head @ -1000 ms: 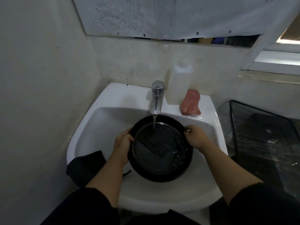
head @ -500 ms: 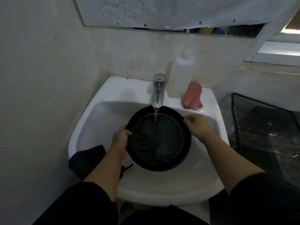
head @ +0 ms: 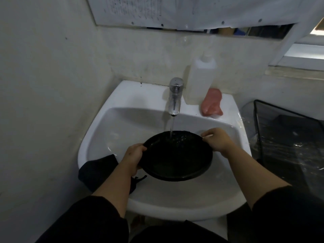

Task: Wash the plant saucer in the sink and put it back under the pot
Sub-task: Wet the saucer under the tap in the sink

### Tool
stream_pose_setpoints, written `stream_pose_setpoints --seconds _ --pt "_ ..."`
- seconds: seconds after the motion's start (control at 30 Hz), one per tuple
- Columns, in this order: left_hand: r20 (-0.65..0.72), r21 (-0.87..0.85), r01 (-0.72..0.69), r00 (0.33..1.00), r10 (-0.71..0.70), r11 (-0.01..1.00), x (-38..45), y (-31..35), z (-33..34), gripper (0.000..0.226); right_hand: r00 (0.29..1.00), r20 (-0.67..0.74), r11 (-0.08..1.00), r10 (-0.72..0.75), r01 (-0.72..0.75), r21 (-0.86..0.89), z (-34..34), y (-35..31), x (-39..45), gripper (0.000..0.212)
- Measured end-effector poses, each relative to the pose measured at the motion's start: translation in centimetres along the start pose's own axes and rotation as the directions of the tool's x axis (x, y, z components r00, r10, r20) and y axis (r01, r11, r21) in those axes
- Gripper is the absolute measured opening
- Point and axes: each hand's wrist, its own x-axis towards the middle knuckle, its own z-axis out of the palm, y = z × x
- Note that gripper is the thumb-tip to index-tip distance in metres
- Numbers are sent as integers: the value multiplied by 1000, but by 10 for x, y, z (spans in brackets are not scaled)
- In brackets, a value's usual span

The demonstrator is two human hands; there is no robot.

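A round black plant saucer (head: 177, 155) hangs tilted inside the white sink (head: 108, 130), its far rim raised under the running water from the chrome tap (head: 175, 95). My left hand (head: 133, 156) grips the saucer's left rim. My right hand (head: 217, 141) grips the right rim, fingers curled over the edge. Water strikes the saucer near its far edge. No pot is in view.
A white plastic bottle (head: 199, 79) and a pink sponge (head: 211, 104) stand on the sink's back ledge. A dark cloth (head: 98, 171) hangs over the sink's left front rim. A black mesh bin (head: 289, 141) lined with plastic stands to the right. A wall is close on the left.
The saucer has tipped from nearly facing me to a flatter tilt with its far rim up, and it sits lower in the basin. Both hands keep their hold on the rims.
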Motion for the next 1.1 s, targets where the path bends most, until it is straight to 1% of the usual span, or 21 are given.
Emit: stream_pose_setpoints --seconds 0.1,0.2,0.33,0.5,0.6,0.73,0.87,0.97,1.03,1.1 --pt "73 -42 66 995 -62 997 -2 -4 5 25 999 -48 997 -25 28 74 -8 -5 -4 19" --pt "128 -50 41 991 -34 998 2 -10 9 30 996 -74 993 -51 58 101 -13 -7 -6 25" --pt "89 -84 -15 996 22 996 7 -13 12 35 989 -116 991 -94 104 87 -13 -3 -6 27" --pt "46 -137 -109 992 117 985 2 -4 11 24 976 -183 992 -119 122 5 -5 5 -1 30" --pt "5 -173 -153 988 157 973 3 1 9 21 977 -175 993 -120 118 -21 2 8 -1 28" --pt "-9 -174 -180 983 181 968 2 5 5 16 981 -165 993 -104 110 29 7 14 0 25" --pt "-15 -175 -186 982 186 967 1 3 7 19 972 -188 984 -143 160 82 3 15 -1 24" --pt "-5 -155 -149 989 150 977 3 2 10 20 969 -170 970 -182 205 133 -6 14 -3 24" --pt "12 -189 -107 994 111 976 3 5 12 23 976 -129 958 -174 198 208 -11 15 -6 28" --pt "28 -220 -64 997 72 973 3 8 13 34 984 -82 941 -161 178 287 -15 16 -10 30"
